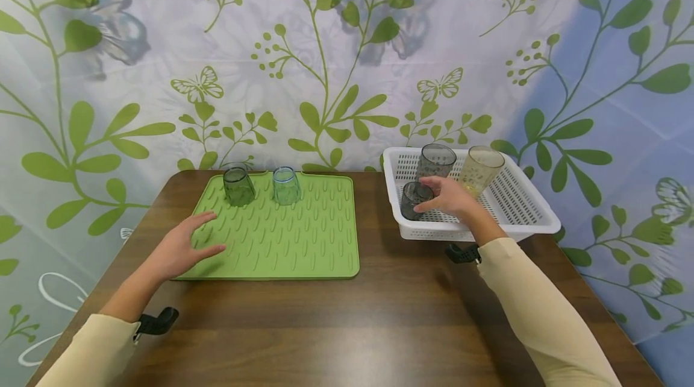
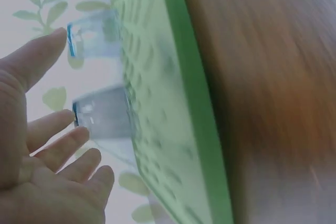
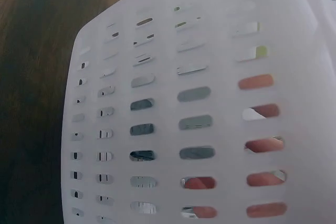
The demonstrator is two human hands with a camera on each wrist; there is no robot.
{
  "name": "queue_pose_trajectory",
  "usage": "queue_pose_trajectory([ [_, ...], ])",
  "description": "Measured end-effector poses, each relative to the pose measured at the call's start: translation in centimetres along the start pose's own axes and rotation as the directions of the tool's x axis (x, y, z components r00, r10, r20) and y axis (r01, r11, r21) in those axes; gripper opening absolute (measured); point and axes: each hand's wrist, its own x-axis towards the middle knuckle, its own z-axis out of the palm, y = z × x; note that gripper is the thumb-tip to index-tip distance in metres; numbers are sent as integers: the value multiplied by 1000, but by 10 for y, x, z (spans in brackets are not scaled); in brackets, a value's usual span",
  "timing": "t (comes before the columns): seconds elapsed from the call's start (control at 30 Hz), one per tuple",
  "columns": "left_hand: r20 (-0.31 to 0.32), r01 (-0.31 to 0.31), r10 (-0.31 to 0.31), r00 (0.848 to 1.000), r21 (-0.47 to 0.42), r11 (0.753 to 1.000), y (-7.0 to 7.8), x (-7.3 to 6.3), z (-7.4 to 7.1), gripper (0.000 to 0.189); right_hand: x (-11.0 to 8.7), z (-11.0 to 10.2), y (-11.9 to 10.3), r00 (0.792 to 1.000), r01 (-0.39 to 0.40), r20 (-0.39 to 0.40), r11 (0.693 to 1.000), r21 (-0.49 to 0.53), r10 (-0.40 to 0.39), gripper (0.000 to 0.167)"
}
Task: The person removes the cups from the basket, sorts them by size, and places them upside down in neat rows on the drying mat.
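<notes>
My right hand (image 1: 452, 199) reaches into a white plastic basket (image 1: 479, 231) and holds a small dark glass (image 1: 414, 197), thumb across its near side and fingers by its far rim. Behind that hand, a taller grey glass (image 1: 436, 161) and a yellowish glass (image 1: 479, 170) stand in the basket. In the right wrist view the basket wall (image 3: 157, 93) hides most of that hand. My left hand (image 1: 176, 248), fingers spread and holding nothing, hovers at the left side of a green drying mat (image 1: 293, 242). A dark green glass (image 1: 238, 187) and a light blue glass (image 1: 285, 186) stand on it.
The brown wooden table (image 1: 347, 320) carries the mat on the left and the basket on the right. A leaf-patterned curtain (image 1: 336, 61) hangs close behind the table's back edge.
</notes>
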Motion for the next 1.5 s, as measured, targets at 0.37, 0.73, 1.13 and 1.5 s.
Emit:
queue_pose_trajectory([
  [0.37, -54, -80, 75, 996, -98, 992, 42, 28, 18, 75, 1, -1, -1, 1000, -13, 7, 1000, -2, 13, 95],
  [0.73, -50, -129, 121, 991, -201, 971, 74, 55, 35, 72, 6, 2, 3, 998, -55, 16, 998, -9, 55, 93],
  [1.13, -34, -163, 160, 987, -281, 946, 92, 75, 53, 71, 5, 3, 4, 999, -52, -2, 996, 76, 53, 92],
  [1.5, -46, -207, 204, 978, -323, 924, 110, 89, 61, 67, -5, -8, -1, 997, 24, -70, 991, 128, -15, 86],
])
